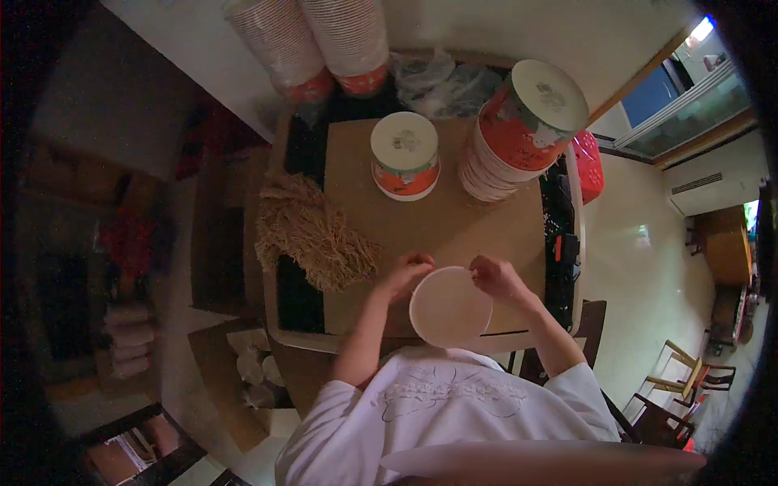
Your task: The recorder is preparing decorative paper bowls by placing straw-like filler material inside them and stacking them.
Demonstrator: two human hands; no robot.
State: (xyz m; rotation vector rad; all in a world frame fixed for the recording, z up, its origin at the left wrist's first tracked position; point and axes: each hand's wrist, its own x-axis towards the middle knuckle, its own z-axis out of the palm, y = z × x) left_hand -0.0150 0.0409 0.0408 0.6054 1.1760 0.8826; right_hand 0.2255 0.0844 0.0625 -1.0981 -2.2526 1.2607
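Close to my body, a pale round paper bucket (450,309) is tilted with its open mouth facing up toward me. My left hand (409,275) is closed at its far left rim, fingers curled. At the far right rim, my right hand (496,278) pinches the edge. Whether a cord lies between the fingers is too small to tell. Left of my hands lies a bundle of tan cords (312,231). Farther off, an upside-down paper bucket (404,154) with a red and green printed side stands on a cardboard sheet (438,231).
A stack of upside-down buckets (523,130) rises at the right. Two tall plastic-wrapped bucket stacks (348,49) and clear plastic bags (446,85) line the back. An orange and black object (565,247) lies on the right edge. An open cardboard box (223,373) stands lower left.
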